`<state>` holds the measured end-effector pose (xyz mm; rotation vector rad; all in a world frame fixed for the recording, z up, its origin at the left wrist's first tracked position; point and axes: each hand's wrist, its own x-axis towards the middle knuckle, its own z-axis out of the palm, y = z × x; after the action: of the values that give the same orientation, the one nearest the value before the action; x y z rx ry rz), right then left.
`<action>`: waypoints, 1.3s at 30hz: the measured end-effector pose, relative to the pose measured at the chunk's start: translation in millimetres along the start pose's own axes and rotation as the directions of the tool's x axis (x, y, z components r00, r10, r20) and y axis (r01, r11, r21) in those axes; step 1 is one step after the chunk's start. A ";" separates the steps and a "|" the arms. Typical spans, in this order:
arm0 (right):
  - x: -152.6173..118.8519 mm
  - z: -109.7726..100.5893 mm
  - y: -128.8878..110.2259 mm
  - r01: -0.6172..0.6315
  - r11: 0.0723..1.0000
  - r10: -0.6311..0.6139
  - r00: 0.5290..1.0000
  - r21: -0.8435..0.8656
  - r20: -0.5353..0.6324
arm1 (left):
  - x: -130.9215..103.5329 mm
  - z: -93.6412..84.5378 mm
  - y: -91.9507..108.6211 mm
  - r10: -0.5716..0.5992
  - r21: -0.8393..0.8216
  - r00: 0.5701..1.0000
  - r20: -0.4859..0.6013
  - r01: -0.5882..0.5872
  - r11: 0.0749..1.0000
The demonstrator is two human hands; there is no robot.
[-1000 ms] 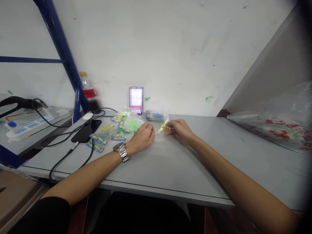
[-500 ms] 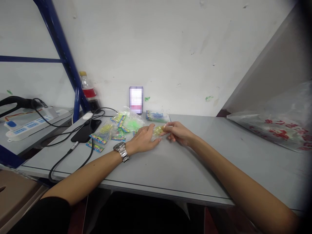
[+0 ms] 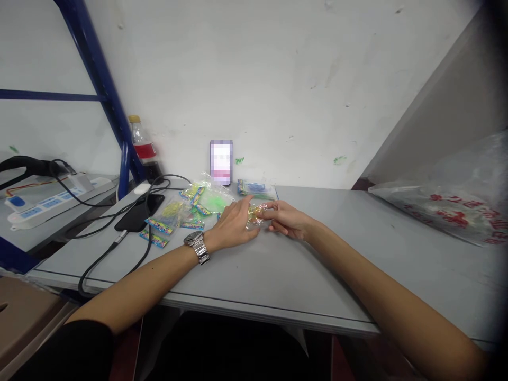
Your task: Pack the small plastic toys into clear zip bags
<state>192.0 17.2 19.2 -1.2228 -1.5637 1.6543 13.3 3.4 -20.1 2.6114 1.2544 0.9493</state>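
A small clear plastic bag (image 3: 256, 213) with something yellow inside is between my two hands, just above the grey table (image 3: 254, 280). My left hand (image 3: 236, 223), with a metal watch (image 3: 196, 244) on its wrist, curls around the bag's left side; its thumb shows below the bag. From the right, my right hand (image 3: 289, 218) pinches the yellow part through the film, its other fingers loosely bent. Left of my hands lies a pile of similar clear packets (image 3: 170, 211) with colourful patterned header strips and yellow or green contents.
Behind the hands lies another packet (image 3: 256, 188) with blue contents. A lit phone (image 3: 221, 163) leans on the wall. A dark phone (image 3: 138, 214), black cables (image 3: 147, 248) and a cola bottle (image 3: 143, 151) are at left. A large plastic bag (image 3: 448, 211) stands at right.
My right hand has moved slightly left, closer to my left hand. The yellow contents have shifted left with it, and the film now looks more crumpled and shiny.
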 end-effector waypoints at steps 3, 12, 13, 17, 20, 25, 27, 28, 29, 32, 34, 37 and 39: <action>-1.2 1.4 -1.6 0.009 1.000 -0.008 0.999 -0.014 0.036 | -0.5 -0.2 0.0 0.046 -0.016 0.998 -0.042 -0.046 0.999; -6.7 -2.4 -10.6 0.047 0.997 -0.059 0.982 -0.068 -0.182 | -0.5 0.5 -0.5 0.107 0.015 0.982 -0.153 -0.106 0.994; -6.5 -2.5 -9.8 0.062 0.995 -0.075 0.981 -0.080 -0.177 | -0.5 0.7 -0.3 0.118 0.022 0.979 -0.164 -0.116 0.993; -5.6 3.4 -6.5 0.110 0.989 -0.121 0.985 -0.095 -0.122 | -0.4 2.0 -0.3 0.153 0.026 0.970 -0.191 -0.151 0.988; -5.8 10.3 -5.1 0.138 0.980 -0.146 0.988 -0.144 -0.043 | -0.3 3.1 -0.9 0.165 0.009 0.964 -0.207 -0.166 0.986; -5.0 12.3 -3.6 0.243 0.937 -0.223 0.969 -0.249 0.107 | -0.5 3.8 -1.3 0.172 -0.021 0.964 -0.203 -0.180 0.983; -4.5 10.2 -3.9 0.276 0.922 -0.251 0.960 -0.272 0.123 | -0.4 4.1 -1.4 0.171 -0.019 0.964 -0.206 -0.178 0.984; -4.4 9.1 -4.3 0.285 0.918 -0.265 0.958 -0.277 0.109 | -0.3 4.3 -1.4 0.171 -0.016 0.963 -0.209 -0.178 0.984; -4.5 8.2 -4.8 0.287 0.916 -0.275 0.958 -0.282 0.082 | -0.2 4.4 -1.4 0.170 -0.013 0.962 -0.213 -0.177 0.984; -5.1 7.0 -6.1 0.261 0.921 -0.274 0.962 -0.290 -0.005 | 0.0 4.3 -1.4 0.172 -0.008 0.960 -0.222 -0.178 0.984; -5.5 7.7 -6.1 0.243 0.925 -0.261 0.965 -0.291 -0.023 | 0.0 4.0 -1.6 0.174 -0.005 0.960 -0.218 -0.179 0.984; -5.8 9.5 -5.1 0.256 0.923 -0.267 0.964 -0.288 -0.001 | 0.1 3.8 -1.9 0.171 -0.007 0.963 -0.209 -0.177 0.984; -5.8 10.4 -4.6 0.279 0.915 -0.281 0.959 -0.292 0.037 | 0.1 4.1 -2.1 0.164 -0.012 0.965 -0.205 -0.170 0.985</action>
<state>184.5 8.2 24.1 -1.0790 -1.9332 1.2664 14.3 5.6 -24.0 2.6874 1.0598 1.2818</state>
